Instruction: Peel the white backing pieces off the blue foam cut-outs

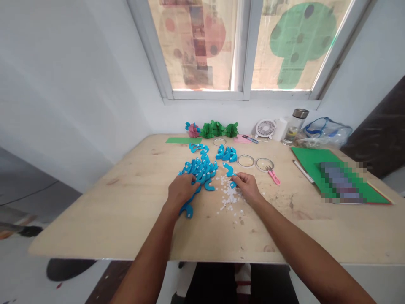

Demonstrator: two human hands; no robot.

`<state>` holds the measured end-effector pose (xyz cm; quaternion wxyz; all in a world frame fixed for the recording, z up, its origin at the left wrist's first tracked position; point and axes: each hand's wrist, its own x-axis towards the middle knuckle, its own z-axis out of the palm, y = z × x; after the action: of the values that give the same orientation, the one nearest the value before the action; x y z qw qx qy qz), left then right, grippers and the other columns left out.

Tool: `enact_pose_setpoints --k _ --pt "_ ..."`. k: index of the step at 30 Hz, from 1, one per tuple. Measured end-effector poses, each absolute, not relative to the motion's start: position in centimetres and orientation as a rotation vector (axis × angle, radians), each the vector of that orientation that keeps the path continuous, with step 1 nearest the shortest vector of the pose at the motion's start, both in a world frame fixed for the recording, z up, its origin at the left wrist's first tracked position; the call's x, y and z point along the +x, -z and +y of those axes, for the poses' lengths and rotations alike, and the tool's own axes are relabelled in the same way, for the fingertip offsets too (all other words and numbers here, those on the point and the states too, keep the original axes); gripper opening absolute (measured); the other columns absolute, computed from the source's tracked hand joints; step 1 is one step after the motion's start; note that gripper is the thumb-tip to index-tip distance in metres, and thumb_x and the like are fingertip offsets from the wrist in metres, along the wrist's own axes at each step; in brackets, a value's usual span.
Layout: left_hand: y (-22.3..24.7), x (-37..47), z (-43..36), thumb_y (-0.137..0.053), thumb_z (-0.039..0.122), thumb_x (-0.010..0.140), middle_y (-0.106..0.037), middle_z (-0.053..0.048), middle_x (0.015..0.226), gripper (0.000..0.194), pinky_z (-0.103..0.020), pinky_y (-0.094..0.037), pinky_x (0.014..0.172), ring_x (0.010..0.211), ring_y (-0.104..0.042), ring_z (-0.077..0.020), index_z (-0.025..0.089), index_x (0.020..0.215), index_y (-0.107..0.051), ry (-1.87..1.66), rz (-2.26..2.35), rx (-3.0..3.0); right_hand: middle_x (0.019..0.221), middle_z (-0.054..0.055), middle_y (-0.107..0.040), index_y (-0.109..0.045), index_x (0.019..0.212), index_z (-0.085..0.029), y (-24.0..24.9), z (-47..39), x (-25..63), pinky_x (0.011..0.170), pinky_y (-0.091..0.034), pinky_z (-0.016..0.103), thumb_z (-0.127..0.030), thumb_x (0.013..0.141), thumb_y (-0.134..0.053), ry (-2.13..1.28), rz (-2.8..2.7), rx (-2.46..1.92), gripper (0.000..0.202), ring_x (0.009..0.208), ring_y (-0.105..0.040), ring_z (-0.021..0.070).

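My left hand (182,190) rests with curled fingers at the near edge of a pile of blue curved pieces (202,169), its thumb and forefinger against a blue piece. Most of these pieces have small white patches at their ends. In my right hand (248,186), thumb and forefinger pinch a small blue piece (233,185) with a white square on it. Just beyond those fingertips lies another blue curved piece (228,169); I cannot tell whether the two touch. White paper scraps (230,196) are scattered on the wooden table (126,211) between my hands.
Behind the pile stand several blue pieces in a row (226,154). To the right are metal rings (246,161) and pink-handled snips (273,175). Green folded paper shapes (218,129), a small white fan (265,128), a bottle (295,126) and a green sheet (311,160) lie farther out.
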<state>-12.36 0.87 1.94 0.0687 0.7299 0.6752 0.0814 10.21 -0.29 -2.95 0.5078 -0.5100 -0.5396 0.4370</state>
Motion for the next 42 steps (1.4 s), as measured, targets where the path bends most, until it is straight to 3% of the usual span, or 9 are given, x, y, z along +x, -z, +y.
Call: enact_pose_setpoints --k 6,11,18,27,35,42 --pt "-1.2 -12.6 0.9 -0.054 0.022 0.068 -0.067 -0.005 0.080 0.009 -0.027 -0.035 0.060 0.080 -0.060 -0.0227 0.020 0.072 -0.062 -0.283 1.977 2.181 0.051 -0.002 -0.051 -0.062 0.068 -0.015 3.4 -0.1 10.1 0.048 -0.032 0.023 -0.048 0.071 -0.055 -1.034 -1.337 -1.219 0.034 0.049 -0.043 0.0106" --pt "-0.9 -13.0 0.6 -0.055 0.030 0.070 -0.067 -0.006 0.078 0.017 -0.027 -0.035 0.059 0.075 -0.060 -0.0220 0.021 0.082 -0.063 -0.359 1.926 2.166 0.049 -0.003 -0.047 -0.063 0.067 -0.015 3.3 -0.1 10.1 0.047 -0.029 0.022 -0.045 0.072 -0.054 -0.976 -1.372 -1.223 0.032 0.047 -0.040 0.0097" --pt "-0.8 -12.2 -0.1 -0.060 0.027 0.065 -0.065 -0.004 0.070 0.008 -0.026 -0.034 0.058 0.073 -0.059 -0.0217 0.020 0.068 -0.063 -0.278 1.862 2.158 0.052 -0.002 -0.050 -0.064 0.068 -0.014 3.4 0.1 10.4 0.048 -0.032 0.022 -0.043 0.072 -0.053 -0.957 -1.363 -1.234 0.031 0.049 -0.042 0.0103" --pt "-0.8 -11.2 -1.2 -0.056 0.026 0.070 -0.066 -0.008 0.077 0.011 -0.029 -0.037 0.063 0.084 -0.058 -0.0256 0.020 0.070 -0.065 -0.204 1.989 2.246 0.050 -0.003 -0.046 -0.060 0.063 -0.015 3.3 -0.1 10.3 0.048 -0.030 0.022 -0.043 0.072 -0.053 -0.933 -1.391 -1.215 0.030 0.049 -0.040 0.0102" --pt "-0.8 -12.2 -1.4 -0.046 0.022 0.077 -0.068 -0.007 0.087 0.020 -0.027 -0.037 0.066 0.082 -0.060 -0.0210 0.020 0.078 -0.066 -0.237 1.937 2.247 0.052 -0.002 -0.049 -0.062 0.067 -0.014 3.3 -0.1 10.3 0.049 -0.032 0.023 -0.041 0.073 -0.053 -0.971 -1.395 -1.206 0.029 0.049 -0.041 0.0104" --pt "-0.5 -12.4 -1.4 -0.055 0.029 0.072 -0.068 -0.005 0.081 0.016 -0.025 -0.035 0.060 0.078 -0.060 -0.0203 0.019 0.079 -0.066 -0.156 1.901 2.222 0.050 -0.003 -0.048 -0.061 0.063 -0.014 3.0 -0.4 10.1 0.049 -0.031 0.022 -0.041 0.073 -0.053 -0.931 -1.429 -1.236 0.030 0.049 -0.042 0.0104"
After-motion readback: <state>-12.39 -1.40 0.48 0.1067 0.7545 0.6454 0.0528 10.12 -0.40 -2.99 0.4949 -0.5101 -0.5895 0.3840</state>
